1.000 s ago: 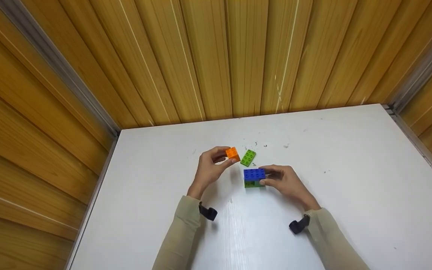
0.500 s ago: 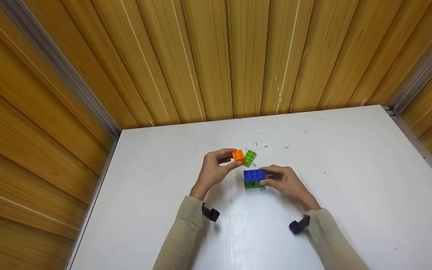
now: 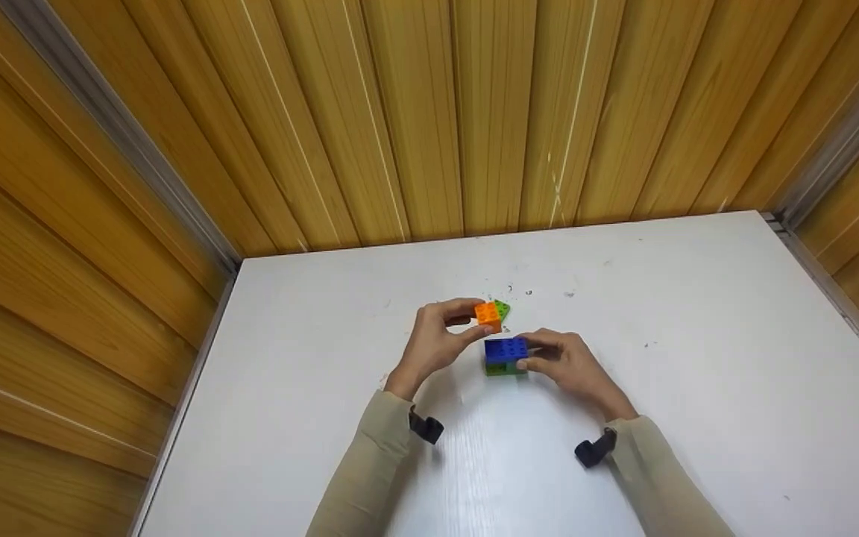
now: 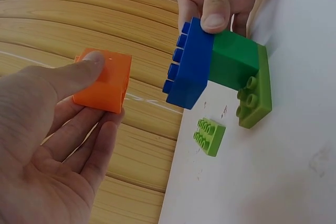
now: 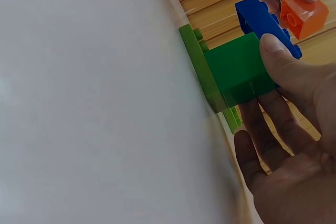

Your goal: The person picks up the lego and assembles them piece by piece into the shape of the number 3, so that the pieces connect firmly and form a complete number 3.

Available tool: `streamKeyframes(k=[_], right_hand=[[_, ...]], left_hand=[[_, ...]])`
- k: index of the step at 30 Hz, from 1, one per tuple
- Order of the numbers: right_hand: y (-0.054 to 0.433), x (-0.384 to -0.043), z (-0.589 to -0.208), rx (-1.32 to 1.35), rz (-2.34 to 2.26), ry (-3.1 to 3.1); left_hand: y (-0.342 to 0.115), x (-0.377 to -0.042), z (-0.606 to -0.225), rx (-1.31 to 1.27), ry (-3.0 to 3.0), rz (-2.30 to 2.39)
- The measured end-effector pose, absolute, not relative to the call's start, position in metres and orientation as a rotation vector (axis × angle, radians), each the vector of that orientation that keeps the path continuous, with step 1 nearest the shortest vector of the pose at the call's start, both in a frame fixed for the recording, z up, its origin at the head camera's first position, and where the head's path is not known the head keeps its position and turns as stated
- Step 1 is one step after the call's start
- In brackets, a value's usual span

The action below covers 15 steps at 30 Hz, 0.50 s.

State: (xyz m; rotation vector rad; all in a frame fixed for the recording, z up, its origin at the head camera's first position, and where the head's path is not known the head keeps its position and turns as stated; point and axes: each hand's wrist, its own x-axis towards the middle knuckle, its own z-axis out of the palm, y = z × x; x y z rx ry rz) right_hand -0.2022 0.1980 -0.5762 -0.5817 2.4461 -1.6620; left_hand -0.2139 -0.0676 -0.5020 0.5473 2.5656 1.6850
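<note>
A panelled wall (image 3: pixel 429 112) closes the far side of your white surface (image 3: pixel 310 388), whose plain, flat top gives the bricks a level footing. Your right grip (image 3: pixel 565 364) grasps the brick stack (image 3: pixel 505 350) at its right end, thumb on the near side and fingers behind, probably to keep it from sliding or tipping. Your left grip (image 3: pixel 435 344) pinches the orange block between thumb and fingers.

The stack stands on the surface, near its middle. Its light-green base (image 4: pixel 262 85) lies flat at the bottom; the blue brick (image 4: pixel 193 66) forms the top and overhangs toward the left, above bare studs of the base. Only the dark-green block (image 4: pixel 232 60) bears it, at the right end, which likely explains why you steady the stack there.

The loose light-green brick (image 4: pixel 211 137) lies studs-up on the surface beyond the stack, apart from it and partly hidden in the head view.

The orange block (image 3: pixel 488 316) hangs above the surface, to the left of and beyond the blue brick, not touching it. Held by its sides, it leaves studs and hollow underside uncovered.
</note>
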Motion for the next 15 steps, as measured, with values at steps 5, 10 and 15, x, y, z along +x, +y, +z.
streamKeyframes(k=[5,10,15], right_hand=[[0.1977,-0.2033,-0.5763,-0.601,-1.65,2.453],[0.1977,-0.2027,-0.576,-0.622,-1.656,2.436],[0.1969,-0.2025,-0.5759,-0.649,-1.669,2.431]], left_hand=[[-0.0639,-0.2121,-0.4995,0.556,2.568,1.664],[-0.0618,-0.2102,-0.499,0.564,2.583,1.635],[-0.0593,-0.209,-0.4996,0.577,2.578,1.628]])
